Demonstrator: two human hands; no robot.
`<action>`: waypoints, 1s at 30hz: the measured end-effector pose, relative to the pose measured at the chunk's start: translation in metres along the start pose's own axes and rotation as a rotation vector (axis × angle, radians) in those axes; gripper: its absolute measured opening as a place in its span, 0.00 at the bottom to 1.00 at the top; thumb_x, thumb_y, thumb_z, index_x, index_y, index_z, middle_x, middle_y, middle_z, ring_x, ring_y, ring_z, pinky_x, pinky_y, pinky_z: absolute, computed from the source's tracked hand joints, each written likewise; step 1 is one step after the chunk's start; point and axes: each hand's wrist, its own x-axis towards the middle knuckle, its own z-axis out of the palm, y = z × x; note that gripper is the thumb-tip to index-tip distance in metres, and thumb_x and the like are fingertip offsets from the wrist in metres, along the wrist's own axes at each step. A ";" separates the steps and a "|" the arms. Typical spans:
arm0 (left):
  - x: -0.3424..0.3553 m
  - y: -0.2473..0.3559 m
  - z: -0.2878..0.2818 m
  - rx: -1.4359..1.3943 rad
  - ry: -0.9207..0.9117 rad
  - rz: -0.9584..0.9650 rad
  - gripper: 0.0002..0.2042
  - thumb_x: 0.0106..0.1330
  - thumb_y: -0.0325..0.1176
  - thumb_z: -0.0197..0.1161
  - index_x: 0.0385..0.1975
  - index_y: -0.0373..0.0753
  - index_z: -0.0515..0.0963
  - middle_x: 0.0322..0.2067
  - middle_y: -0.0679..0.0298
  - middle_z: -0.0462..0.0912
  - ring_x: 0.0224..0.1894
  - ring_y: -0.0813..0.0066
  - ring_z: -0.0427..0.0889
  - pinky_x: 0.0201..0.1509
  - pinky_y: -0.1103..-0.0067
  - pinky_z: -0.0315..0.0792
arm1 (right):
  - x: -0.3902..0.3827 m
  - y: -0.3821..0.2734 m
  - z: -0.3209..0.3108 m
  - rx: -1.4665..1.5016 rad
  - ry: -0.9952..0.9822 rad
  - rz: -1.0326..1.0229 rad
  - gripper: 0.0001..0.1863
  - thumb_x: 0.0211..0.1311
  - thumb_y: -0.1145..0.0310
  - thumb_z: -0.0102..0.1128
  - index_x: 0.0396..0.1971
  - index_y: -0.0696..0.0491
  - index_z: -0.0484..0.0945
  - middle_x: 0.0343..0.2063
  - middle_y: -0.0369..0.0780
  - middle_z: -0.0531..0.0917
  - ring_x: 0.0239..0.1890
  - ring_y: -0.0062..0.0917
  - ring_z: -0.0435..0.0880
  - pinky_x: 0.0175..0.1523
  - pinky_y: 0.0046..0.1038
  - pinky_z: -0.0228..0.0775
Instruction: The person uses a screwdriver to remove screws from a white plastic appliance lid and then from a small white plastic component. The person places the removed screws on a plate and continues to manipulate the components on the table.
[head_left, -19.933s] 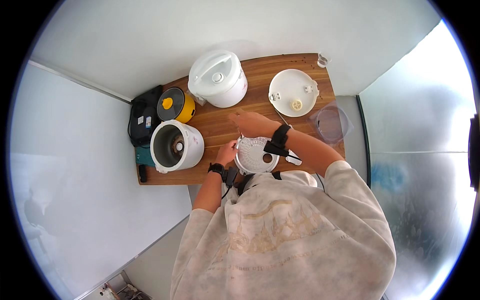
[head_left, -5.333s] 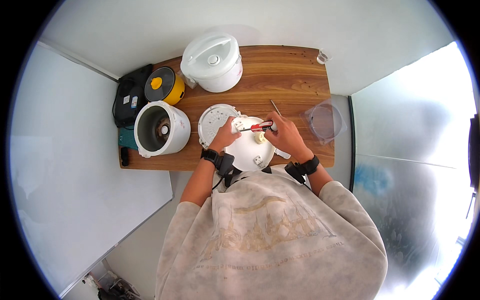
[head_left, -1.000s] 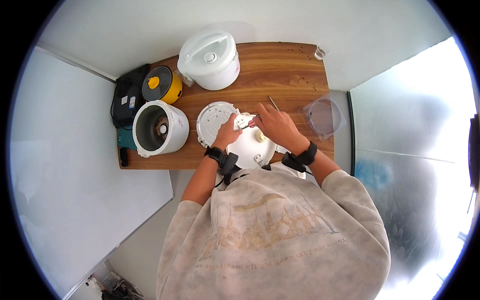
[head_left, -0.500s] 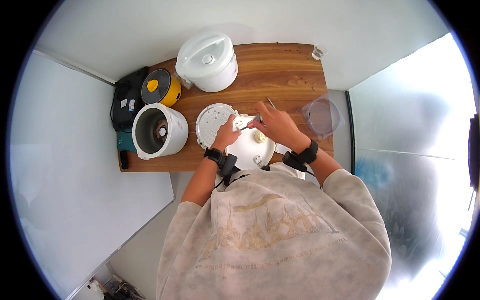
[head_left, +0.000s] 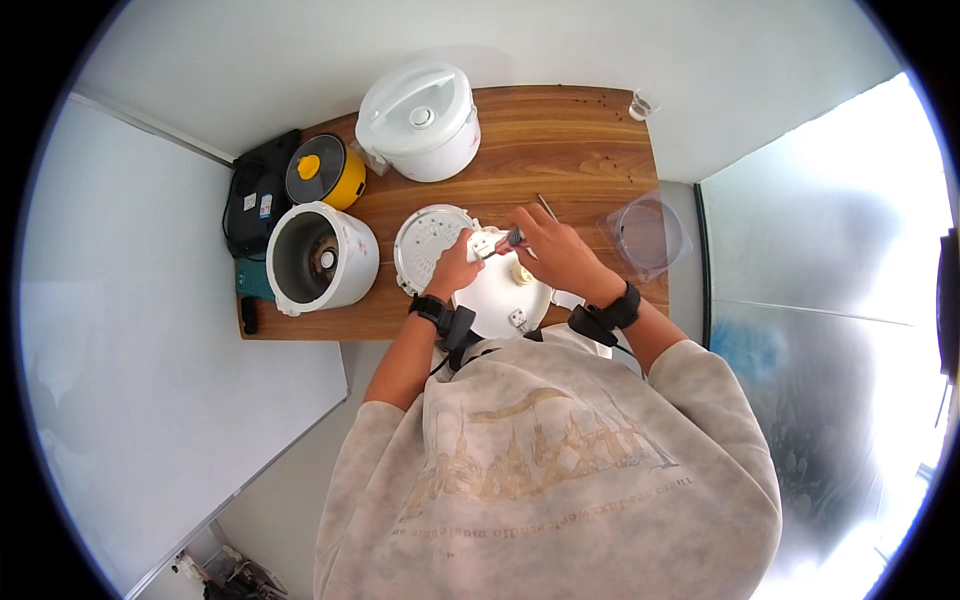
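Note:
My left hand (head_left: 456, 272) grips the rim of a white round cooker lid (head_left: 497, 296) lying on the wooden table (head_left: 560, 150), near a small white part (head_left: 483, 245) at the lid's top edge. My right hand (head_left: 552, 250) holds a thin screwdriver (head_left: 511, 238) with its tip at that white part. A perforated white inner plate (head_left: 428, 245) lies just left of the lid. Both wrists wear black bands.
An open white cooker body (head_left: 318, 258) stands at the left, a closed white rice cooker (head_left: 418, 118) at the back, a yellow and black pot (head_left: 322, 172) beside a black case (head_left: 255, 195). A clear plastic container (head_left: 648, 232) sits at the table's right edge.
Twenty seconds ago the lid lay at the back right; now it lies in front of me. Over the last second the hands stay on the lid, barely shifting.

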 end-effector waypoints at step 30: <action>0.000 0.004 -0.002 -0.032 -0.011 0.055 0.32 0.58 0.34 0.68 0.62 0.43 0.60 0.48 0.43 0.81 0.53 0.42 0.79 0.55 0.61 0.72 | -0.003 0.002 -0.007 0.272 -0.060 0.075 0.13 0.63 0.69 0.58 0.43 0.56 0.67 0.43 0.51 0.75 0.48 0.46 0.78 0.47 0.45 0.70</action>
